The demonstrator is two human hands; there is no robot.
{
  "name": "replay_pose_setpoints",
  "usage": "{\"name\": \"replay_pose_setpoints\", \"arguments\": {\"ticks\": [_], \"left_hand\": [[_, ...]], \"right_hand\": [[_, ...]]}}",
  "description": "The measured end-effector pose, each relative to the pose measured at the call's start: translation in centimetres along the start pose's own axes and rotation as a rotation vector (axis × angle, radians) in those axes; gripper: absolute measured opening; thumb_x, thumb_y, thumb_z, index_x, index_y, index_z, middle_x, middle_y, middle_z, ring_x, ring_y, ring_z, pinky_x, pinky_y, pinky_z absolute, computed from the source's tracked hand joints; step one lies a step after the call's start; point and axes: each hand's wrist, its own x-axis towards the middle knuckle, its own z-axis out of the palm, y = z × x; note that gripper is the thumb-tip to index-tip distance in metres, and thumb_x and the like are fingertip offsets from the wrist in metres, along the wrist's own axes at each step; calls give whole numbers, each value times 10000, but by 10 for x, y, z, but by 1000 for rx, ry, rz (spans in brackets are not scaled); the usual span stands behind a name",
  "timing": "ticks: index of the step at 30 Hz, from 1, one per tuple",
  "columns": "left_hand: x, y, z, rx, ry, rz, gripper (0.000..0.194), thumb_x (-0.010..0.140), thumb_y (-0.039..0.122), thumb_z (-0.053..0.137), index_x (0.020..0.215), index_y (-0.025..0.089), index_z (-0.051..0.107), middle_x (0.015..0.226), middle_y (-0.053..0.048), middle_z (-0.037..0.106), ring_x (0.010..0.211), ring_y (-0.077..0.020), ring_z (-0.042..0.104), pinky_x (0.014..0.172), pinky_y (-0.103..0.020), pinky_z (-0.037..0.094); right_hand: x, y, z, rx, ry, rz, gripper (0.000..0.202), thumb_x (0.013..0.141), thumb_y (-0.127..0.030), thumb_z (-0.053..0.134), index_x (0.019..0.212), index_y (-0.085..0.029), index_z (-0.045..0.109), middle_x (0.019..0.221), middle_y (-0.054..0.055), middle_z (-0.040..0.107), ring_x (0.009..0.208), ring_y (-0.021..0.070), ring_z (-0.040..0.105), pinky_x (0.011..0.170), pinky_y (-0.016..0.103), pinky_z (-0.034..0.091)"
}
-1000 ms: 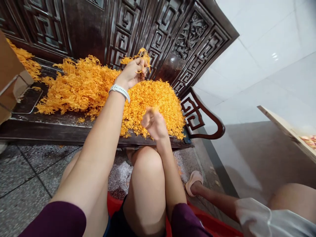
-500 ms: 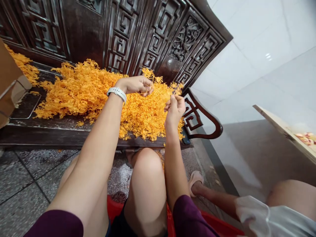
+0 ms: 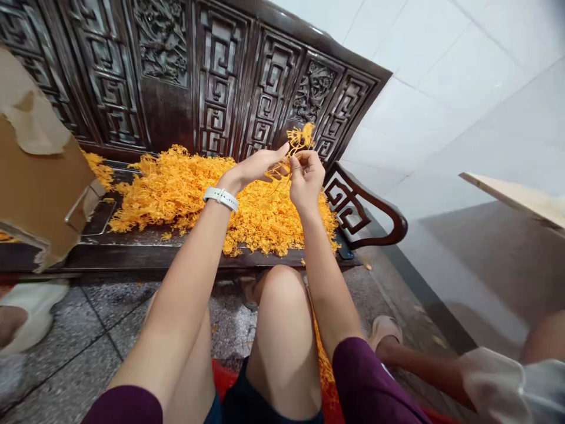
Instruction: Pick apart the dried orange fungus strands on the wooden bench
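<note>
A long heap of orange plastic sprigs (image 3: 176, 185), thin stems with frilly ends, covers much of the dark wooden bench seat. Above the heap's right part, my two hands meet. My left hand (image 3: 256, 168), with a white watch band at the wrist, is curled round the stems of some sprigs, its thumb pointing up and right. My right hand (image 3: 308, 179) pinches orange stems close to the left fingertips. Frilly ends of a held sprig (image 3: 301, 136) stick up above both hands. How many sprigs each hand has I cannot tell.
The bench has a carved back (image 3: 220, 76) and a curved armrest (image 3: 375, 235) at right. A torn cardboard box (image 3: 48, 176) stands at its left end. Other people's feet and legs show at both sides, and a board (image 3: 516, 197) juts in at right.
My hands were apart, each with orange sprigs. Now they have come together, the right one up beside the left. The view has shifted left, showing more of the box.
</note>
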Motion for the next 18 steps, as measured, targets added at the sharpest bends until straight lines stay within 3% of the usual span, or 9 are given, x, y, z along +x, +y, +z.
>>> {"name": "replay_pose_setpoints", "arguments": {"ticks": [5, 9, 12, 14, 17, 18], "left_hand": [[-19, -9, 15, 39, 204, 161, 337, 901, 522, 772, 846, 191, 789, 892, -89, 745, 833, -190, 672, 787, -326, 519], [-25, -15, 22, 7, 422, 273, 157, 891, 299, 776, 786, 184, 798, 843, -48, 755, 810, -152, 648, 822, -297, 514], [-20, -10, 14, 13, 606, 232, 234, 857, 83, 704, 639, 166, 728, 692, -11, 688, 701, -121, 602, 764, -265, 486], [-14, 0, -2, 41, 746, 202, 305, 850, 23, 659, 582, 168, 656, 622, 9, 633, 625, -105, 562, 702, -246, 456], [-6, 21, -35, 40, 900, 193, 320, 912, 118, 671, 606, 184, 606, 625, 13, 633, 585, -98, 558, 657, -236, 434], [-6, 26, -46, 69, 918, 220, 299, 937, 154, 663, 641, 184, 632, 651, 1, 661, 614, -104, 585, 680, -239, 448]], "right_hand": [[2, -8, -5, -78, -164, -120, 87, 985, -224, 601, 901, -220, 575, 937, 38, 587, 878, 176, 561, 827, 346, 476], [4, -7, -1, -66, -231, -112, 100, 956, -230, 657, 878, -206, 600, 970, 46, 540, 865, 184, 532, 822, 359, 458], [-6, -16, 11, 1, -291, -96, 126, 933, -158, 640, 828, -198, 583, 936, 42, 539, 860, 187, 519, 822, 364, 443], [-19, -35, 19, 148, -514, -158, 152, 894, -87, 627, 794, -194, 588, 908, 38, 572, 880, 188, 538, 837, 361, 446], [-37, -70, 22, 489, -1134, -282, 145, 886, -87, 646, 780, -186, 652, 839, 22, 650, 828, 166, 597, 815, 341, 475], [-40, -77, 22, 589, -1258, -254, 118, 912, -140, 665, 805, -185, 682, 837, 24, 677, 815, 162, 618, 809, 338, 488]]}}
